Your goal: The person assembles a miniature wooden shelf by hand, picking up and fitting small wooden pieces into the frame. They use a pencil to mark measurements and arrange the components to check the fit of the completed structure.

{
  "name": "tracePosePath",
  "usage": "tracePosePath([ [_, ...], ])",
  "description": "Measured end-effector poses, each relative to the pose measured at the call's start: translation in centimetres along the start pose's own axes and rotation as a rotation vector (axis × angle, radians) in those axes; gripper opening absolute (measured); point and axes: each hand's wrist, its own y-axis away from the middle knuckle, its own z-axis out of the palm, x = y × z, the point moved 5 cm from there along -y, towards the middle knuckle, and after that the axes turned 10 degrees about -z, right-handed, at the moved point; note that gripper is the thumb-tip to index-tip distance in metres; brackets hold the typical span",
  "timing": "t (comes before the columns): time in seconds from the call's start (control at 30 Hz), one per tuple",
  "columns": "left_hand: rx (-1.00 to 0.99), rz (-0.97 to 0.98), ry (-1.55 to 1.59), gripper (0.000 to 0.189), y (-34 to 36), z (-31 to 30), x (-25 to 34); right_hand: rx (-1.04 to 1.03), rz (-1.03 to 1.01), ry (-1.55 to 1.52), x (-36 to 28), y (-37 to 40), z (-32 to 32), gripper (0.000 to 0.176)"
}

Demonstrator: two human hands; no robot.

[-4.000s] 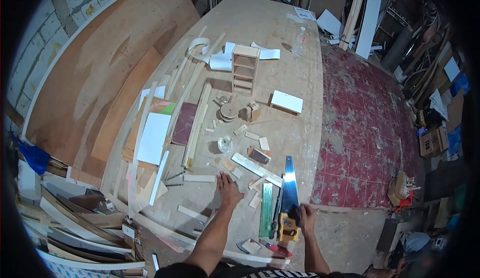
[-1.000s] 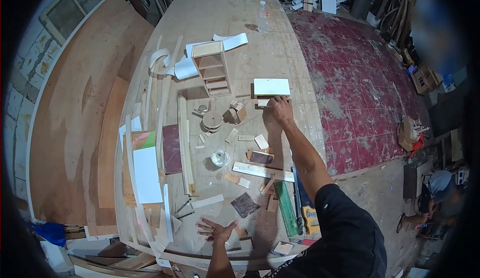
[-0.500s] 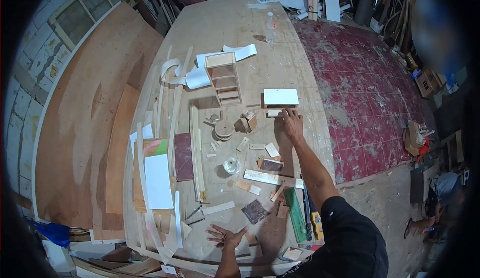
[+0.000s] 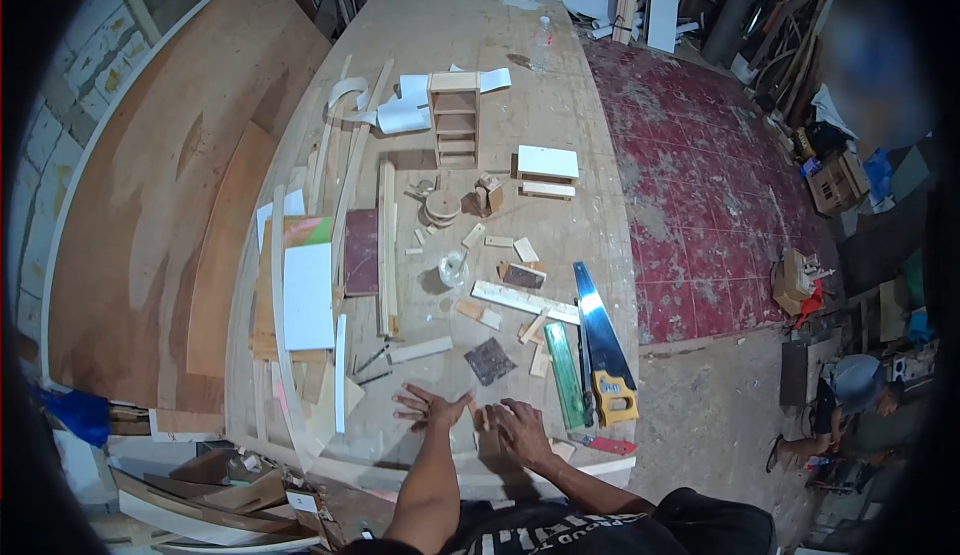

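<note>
My left hand [image 4: 432,408] rests near the front edge of the table, fingers spread wide and nothing in them. Just to its right is my right hand [image 4: 522,433], fingers bent and apart, reaching down over small wood pieces partly hidden under it. A dark square sheet [image 4: 490,361] lies just beyond both hands. Farther up stand a small wooden shelf unit [image 4: 456,125] with several compartments and a white-topped box [image 4: 548,162]. A pale wood strip [image 4: 548,191] lies along the near side of that box.
To the right lie a handsaw [image 4: 602,335] with a yellow handle, a green strip [image 4: 564,375] and a red-handled tool [image 4: 608,445]. A clear jar [image 4: 453,270] stands mid-table among wood offcuts. Another person [image 4: 850,405] crouches at the far right.
My right hand has left the strip by the white-topped box and come back to the front edge beside my left hand. The handsaw is now uncovered. The view has shifted.
</note>
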Motion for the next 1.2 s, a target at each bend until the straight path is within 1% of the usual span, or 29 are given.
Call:
tracePosePath([
  [0.03, 0.001, 0.015, 0.005, 0.164, 0.0, 0.0, 0.0, -0.047, -0.026, 0.023, -1.1, 1.3, 0.4, 0.054],
  [0.13, -0.005, 0.068, 0.037, 0.162, 0.0, 0.1, -0.1, -0.034, -0.040, 0.132, -1.7, 3.7, -0.9, 0.054],
  [0.17, -0.014, 0.063, 0.036, 0.162, 0.5, -0.4, -0.4, -0.004, -0.009, 0.175, -1.3, 4.4, -1.4, 0.053],
  [0.23, -0.061, 0.158, 0.088, 0.155, 1.4, -1.1, -0.6, 0.074, 0.062, 0.243, 0.0, 5.5, -2.9, 0.052],
  [0.27, -0.072, 0.154, 0.088, 0.155, 0.0, -0.7, -1.1, 0.121, 0.106, 0.270, 0.5, 6.2, -4.0, 0.051],
  [0.3, -0.036, 0.300, 0.020, 0.150, -2.6, 0.0, -1.0, 0.169, 0.142, 0.282, 0.7, 6.7, -5.2, 0.048],
  [0.33, -0.003, 0.440, -0.047, 0.144, -3.7, 0.8, -1.4, 0.210, 0.178, 0.292, 0.9, 7.4, -6.4, 0.044],
  [0.4, 0.063, 0.603, 0.049, 0.100, -0.3, -2.7, -3.3, 0.359, 0.184, 0.359, 2.0, 9.2, -7.2, 0.036],
  [0.43, 0.050, 0.569, 0.043, 0.100, -1.0, -3.3, -5.1, 0.371, 0.205, 0.354, 2.5, 10.1, -7.2, 0.030],
  [0.47, 0.009, 0.736, 0.191, 0.070, -1.4, -4.6, -6.2, 0.388, 0.222, 0.351, 2.7, 10.7, -7.2, 0.024],
  [0.5, -0.027, 0.908, 0.342, 0.049, -1.5, -5.8, -7.2, 0.370, 0.297, 0.308, 2.5, 11.3, -7.1, 0.018],
  [0.53, -0.027, 0.892, 0.335, 0.049, -1.0, -7.1, -8.6, 0.315, 0.330, 0.288, 2.7, 11.8, -6.4, 0.017],
  [0.57, -0.032, 0.745, 0.342, 0.039, -0.9, -8.7, -9.9, 0.285, 0.379, 0.233, 2.8, 12.2, -5.3, 0.015],
  [0.6, -0.037, 0.599, 0.348, 0.039, -1.0, -9.7, -11.2, 0.255, 0.430, 0.178, 2.5, 12.7, -4.5, 0.016],
  [0.63, 0.050, 0.633, 0.291, 0.031, -2.9, -9.7, -12.2, 0.213, 0.395, 0.184, 2.2, 13.1, -3.3, 0.014],
  [0.67, 0.050, 0.632, 0.286, 0.031, -4.6, -9.2, -13.0, 0.173, 0.357, 0.192, 2.1, 13.3, -2.1, 0.013],
  [0.7, 0.161, 0.725, 0.271, 0.028, -4.8, -9.8, -13.2, 0.199, 0.339, 0.209, 1.3, 13.3, -1.4, 0.009],
  [0.73, 0.273, 0.815, 0.255, 0.026, -4.8, -10.1, -13.5, 0.138, 0.396, 0.173, 0.9, 13.6, -0.4, 0.010],
  [0.77, 0.321, 0.836, 0.327, 0.020, -4.7, -9.7, -13.7, 0.135, 0.376, 0.145, 0.2, 13.6, 0.3, 0.012],
  [0.8, 0.323, 0.842, 0.327, 0.020, -3.5, -10.0, -13.3, 0.135, 0.354, 0.119, -0.2, 13.7, 1.1, 0.016],
  [0.83, 0.332, 0.901, 0.197, 0.017, -2.3, -10.1, -12.3, 0.176, 0.290, 0.155, -1.1, 13.5, 1.3, 0.019],
  [0.87, 0.342, 0.961, 0.066, 0.016, -1.0, -10.1, -11.1, 0.176, 0.273, 0.128, -1.6, 13.3, 1.6, 0.020],
  [0.9, 0.372, 0.975, 0.004, 0.015, -0.3, -10.1, -9.8, 0.147, 0.284, 0.106, -1.6, 13.5, 2.2, 0.019],
  [0.93, 0.378, 0.997, 0.011, 0.015, -0.8, -9.9, -8.2, 0.122, 0.293, 0.087, -1.7, 13.5, 2.4, 0.018],
  [1.0, 0.521, 1.139, -0.047, 0.017, -0.9, -9.9, -4.2, 0.121, 0.287, 0.026, -2.1, 13.8, 2.1, 0.015],
  [1.03, 0.524, 1.176, -0.036, 0.017, -0.3, -10.3, -2.4, 0.117, 0.279, 0.055, -1.9, 14.1, 2.0, 0.014],
  [1.1, 0.806, 1.263, -0.126, 0.023, 1.5, -11.3, 0.8, 0.115, 0.305, 0.109, -1.3, 14.9, 1.3, 0.011],
  [1.13, 0.806, 1.297, -0.114, 0.023, 1.7, -11.6, 2.4, 0.110, 0.337, 0.130, -1.2, 15.4, 0.6, 0.010],
  [1.2, 0.870, 1.275, -0.267, 0.029, 1.5, -11.6, 4.4, 0.159, 0.373, 0.154, -1.0, 16.7, -0.9, 0.014],
])
